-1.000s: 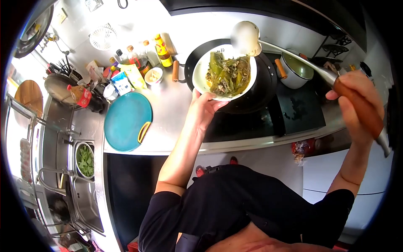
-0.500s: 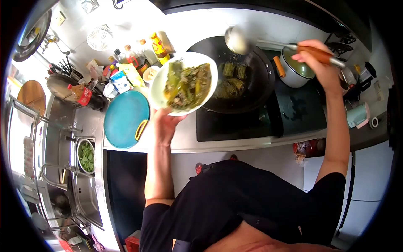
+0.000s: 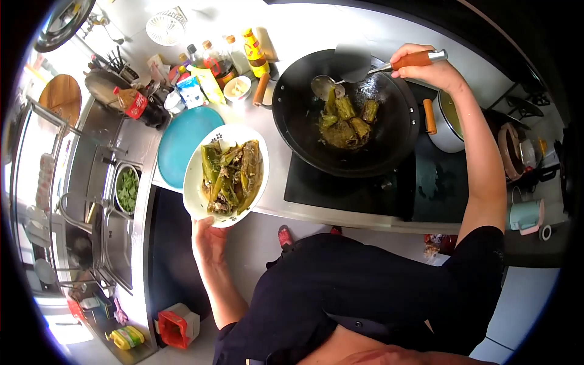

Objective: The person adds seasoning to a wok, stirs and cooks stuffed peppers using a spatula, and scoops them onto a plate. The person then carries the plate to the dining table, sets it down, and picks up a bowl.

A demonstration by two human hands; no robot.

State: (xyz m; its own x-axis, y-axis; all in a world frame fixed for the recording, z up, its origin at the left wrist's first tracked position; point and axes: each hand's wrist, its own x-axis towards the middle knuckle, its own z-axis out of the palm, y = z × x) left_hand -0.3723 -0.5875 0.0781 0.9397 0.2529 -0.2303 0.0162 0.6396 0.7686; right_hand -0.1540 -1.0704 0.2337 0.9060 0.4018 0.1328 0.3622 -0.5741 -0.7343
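My left hand [image 3: 210,240] grips the lower rim of a white plate [image 3: 193,182], fingers partly hidden beneath it. Cooked green vegetable pieces [image 3: 230,176] with brown bits lie on the plate, which is held over the counter's front edge. My right hand [image 3: 437,72] is closed around the wooden handle of a metal ladle [image 3: 322,87]. The ladle's bowl is inside the black wok [image 3: 298,137], at the upper left of several green pieces [image 3: 345,125] in the wok. A dark grey shape beside the ladle's shaft is unclear.
A teal board [image 3: 182,137] lies left of the wok. Behind stand bottles [image 3: 255,55] and a small bowl [image 3: 237,90]. A lidded pot [image 3: 447,131] stands to the right. The sink [image 3: 118,243] holds a basin of leafy greens [image 3: 127,190].
The plate in my left hand has moved away from the wok, down and left. The ladle has come down into the wok, and the green pieces there sit differently.
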